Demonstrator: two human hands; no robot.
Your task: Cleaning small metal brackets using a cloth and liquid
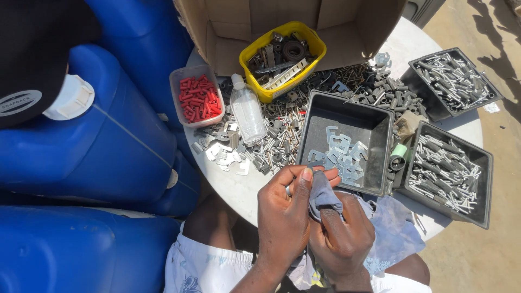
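My left hand (283,211) and my right hand (343,234) meet at the near edge of a round white table (239,187). My right hand is wrapped in a grey-blue cloth (321,193) and presses it against something small pinched in my left fingers. That small piece is hidden by the cloth and fingers. Just beyond my hands stands a black tray (325,116) holding several flat silver metal clips (342,154).
Two more black trays (484,163) (420,81) of screws and anchors lie at the right. A yellow tub (312,43) of metal parts, a clear bottle (247,111), a tub of red plugs (198,97) and loose hardware (277,138) lie behind. Blue jerrycans (92,135) crowd the left. A cardboard box (228,27) stands at the back.
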